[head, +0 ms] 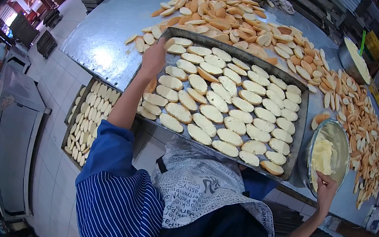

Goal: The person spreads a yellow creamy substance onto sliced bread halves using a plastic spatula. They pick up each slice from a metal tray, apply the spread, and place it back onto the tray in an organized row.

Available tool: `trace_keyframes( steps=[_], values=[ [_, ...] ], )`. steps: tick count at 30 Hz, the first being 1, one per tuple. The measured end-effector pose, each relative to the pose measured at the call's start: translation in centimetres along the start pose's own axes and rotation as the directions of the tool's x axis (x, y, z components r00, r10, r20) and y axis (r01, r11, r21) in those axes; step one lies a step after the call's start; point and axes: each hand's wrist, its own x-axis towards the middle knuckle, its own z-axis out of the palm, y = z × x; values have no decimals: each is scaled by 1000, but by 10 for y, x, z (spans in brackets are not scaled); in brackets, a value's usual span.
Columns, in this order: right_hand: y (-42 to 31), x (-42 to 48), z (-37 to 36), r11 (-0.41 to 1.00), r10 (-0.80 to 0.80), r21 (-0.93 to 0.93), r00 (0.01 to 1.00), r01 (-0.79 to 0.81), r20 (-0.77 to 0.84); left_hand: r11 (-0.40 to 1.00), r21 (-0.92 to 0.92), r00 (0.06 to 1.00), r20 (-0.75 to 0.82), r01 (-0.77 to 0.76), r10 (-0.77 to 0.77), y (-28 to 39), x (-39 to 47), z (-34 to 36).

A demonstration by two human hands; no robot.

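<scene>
A dark metal baking tray point(299, 132) lies before me, partly over the table's near edge. Rows of oval bread slices point(211, 113) with a pale yellow spread fill it. My left hand point(154, 57) is at the tray's far left corner, its fingertips beside a small brown-edged piece point(169, 43); whether it grips that piece or the rim is unclear. Right of the tray stands a metal bowl point(343, 148) with pale yellow cream point(323, 154) inside. My right hand point(327, 188) is at the bowl's near rim, fingertips pinched together at the cream. Any tool in them is hidden.
Loose bread slices point(220, 15) are heaped across the metal table point(102, 44), continuing down its right side. A second bowl of cream point(356, 61) with a green handle stands far right. Another tray of slices point(86, 123) sits lower left, near a metal cabinet point(17, 133).
</scene>
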Motion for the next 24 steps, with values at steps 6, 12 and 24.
trace_keyframes(
  steps=[6,12,24],
  values=[
    [28,-5,-30,884,293,394,955,-251,-49,725,-644,969,193,245,-155,16,-1,-5],
    [38,-16,-37,848,285,507,938,-151,-198,-109,-867,849,498,486,-177,25,22,12],
    [-99,-26,41,546,18,836,998,-56,55,-363,-649,732,484,668,480,200,-58,-41]
  ],
)
